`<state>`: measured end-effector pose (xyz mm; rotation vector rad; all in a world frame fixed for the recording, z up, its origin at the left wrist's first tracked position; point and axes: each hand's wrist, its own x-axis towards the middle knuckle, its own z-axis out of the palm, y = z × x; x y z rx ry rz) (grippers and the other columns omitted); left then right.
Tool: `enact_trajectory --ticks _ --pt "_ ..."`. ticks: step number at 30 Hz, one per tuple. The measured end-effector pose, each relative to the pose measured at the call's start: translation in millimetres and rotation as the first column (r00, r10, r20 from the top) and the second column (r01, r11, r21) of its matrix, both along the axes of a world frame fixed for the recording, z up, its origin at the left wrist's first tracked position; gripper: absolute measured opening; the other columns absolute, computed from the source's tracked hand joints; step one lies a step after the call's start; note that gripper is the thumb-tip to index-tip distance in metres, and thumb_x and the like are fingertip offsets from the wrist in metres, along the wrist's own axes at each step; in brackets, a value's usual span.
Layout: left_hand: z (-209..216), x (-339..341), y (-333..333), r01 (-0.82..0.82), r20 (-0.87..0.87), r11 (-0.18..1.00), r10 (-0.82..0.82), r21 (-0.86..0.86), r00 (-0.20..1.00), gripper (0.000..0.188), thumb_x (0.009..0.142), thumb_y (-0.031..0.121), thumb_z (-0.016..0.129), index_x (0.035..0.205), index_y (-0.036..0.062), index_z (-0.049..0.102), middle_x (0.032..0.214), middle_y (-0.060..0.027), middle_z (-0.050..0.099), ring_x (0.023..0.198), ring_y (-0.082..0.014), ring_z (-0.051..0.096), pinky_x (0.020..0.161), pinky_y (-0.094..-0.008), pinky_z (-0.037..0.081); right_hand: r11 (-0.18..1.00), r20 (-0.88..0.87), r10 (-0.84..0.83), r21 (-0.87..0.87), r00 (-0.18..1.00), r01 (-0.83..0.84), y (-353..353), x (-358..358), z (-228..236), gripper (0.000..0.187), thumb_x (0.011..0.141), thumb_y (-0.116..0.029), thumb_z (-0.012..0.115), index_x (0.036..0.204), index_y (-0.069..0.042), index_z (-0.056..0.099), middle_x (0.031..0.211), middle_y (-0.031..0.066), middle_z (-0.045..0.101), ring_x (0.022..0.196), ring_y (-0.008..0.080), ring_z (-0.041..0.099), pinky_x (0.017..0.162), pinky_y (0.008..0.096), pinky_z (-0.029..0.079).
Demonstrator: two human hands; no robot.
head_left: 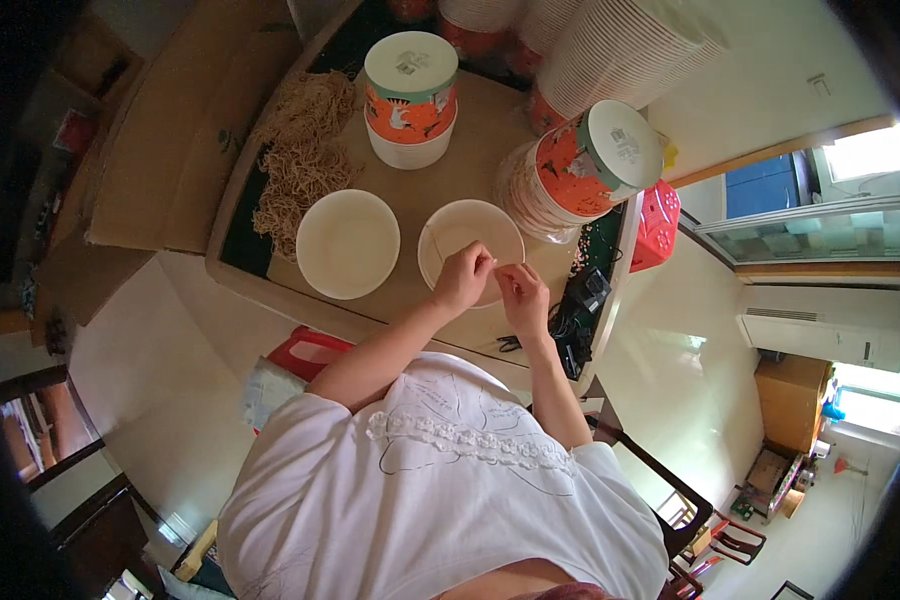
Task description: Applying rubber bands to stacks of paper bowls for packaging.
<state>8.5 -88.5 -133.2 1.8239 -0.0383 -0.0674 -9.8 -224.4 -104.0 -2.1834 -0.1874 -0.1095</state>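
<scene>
Seen from above, a person's two bare hands meet over a white bowl (480,222), the right one of two set near the close edge of a table. The left hand (462,278) and the right hand (522,296) each have thumb and fingers drawn into a pinch, tips nearly touching; what lies between them is too fine to tell. A thin line, perhaps a strand, runs along the bowl's left inner wall. Left of the other white bowl (348,244) spreads a heap of tan, crinkled strands (305,150); beyond stand upturned orange-patterned tubs (410,120). Such small work seems best done with light fingertip pressure, small unhurried pulls, and both wrists kept low over the bowl without leaning on its rim, since light, empty-looking bowls could tip or slide.
</scene>
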Motion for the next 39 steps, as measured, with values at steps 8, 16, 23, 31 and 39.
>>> enact_trajectory --ticks 8,16,23,31,39 --pt "13.1 -4.8 -2.2 -0.052 -0.097 0.984 0.036 -0.168 0.995 0.014 0.084 0.013 0.064 0.081 0.0012 0.056 0.064 -0.0073 0.059 0.058 -0.0156 0.059 0.054 -0.0285 0.045 0.999 -0.031 -0.006 0.036 0.999 0.007 -1.5 -0.1 15.7 0.01 0.078 -0.006 0.063 0.088 -0.007 0.063 0.075 0.0102 0.061 0.062 0.0256 0.057 0.056 0.0329 0.045" --pt "36.4 -14.4 16.8 0.121 0.052 0.98 -0.131 0.156 0.99 0.012 0.08 0.009 0.066 0.079 -0.0004 0.058 0.069 -0.0102 0.062 0.061 -0.0168 0.061 0.057 -0.0278 0.048 0.994 0.125 0.083 -0.085 0.989 -0.072 -13.2 -3.6 24.5 0.011 0.075 -0.006 0.066 0.087 -0.009 0.065 0.074 0.0044 0.063 0.063 0.0208 0.057 0.063 0.0336 0.043" --pt "58.6 -25.7 20.3 0.175 0.028 0.983 -0.176 0.048 0.984 0.011 0.081 0.008 0.063 0.076 0.0002 0.057 0.069 -0.0068 0.059 0.059 -0.0119 0.055 0.055 -0.0266 0.045 0.994 0.322 0.084 -0.094 0.943 -0.056 -15.2 -6.7 13.5 0.012 0.072 -0.006 0.068 0.083 -0.007 0.065 0.08 0.0076 0.061 0.075 0.0243 0.057 0.067 0.0347 0.043" --pt "92.8 -42.5 22.3 0.287 -0.009 0.954 -0.289 -0.088 0.957 0.01 0.082 0.007 0.062 0.076 0.0007 0.056 0.071 -0.0034 0.054 0.06 -0.0078 0.05 0.054 -0.0224 0.041 0.977 0.27 -0.127 -0.131 0.955 0.167 -24.3 -9.0 -10.0 0.005 0.073 -0.005 0.064 0.076 -0.004 0.061 0.078 0.0097 0.058 0.077 0.0291 0.055 0.068 0.0383 0.043" --pt "78.1 -46.9 40.5 0.192 -0.08 0.961 -0.211 -0.201 0.974 0.007 0.082 0.007 0.062 0.079 0.0027 0.057 0.072 0.002 0.055 0.065 -0.0034 0.049 0.057 -0.0195 0.041 0.967 0.041 -0.165 -0.19 0.985 0.17 -22.7 -10.4 -6.7 0.003 0.076 -0.007 0.061 0.075 -0.005 0.058 0.074 0.012 0.057 0.072 0.0307 0.056 0.064 0.0382 0.044"
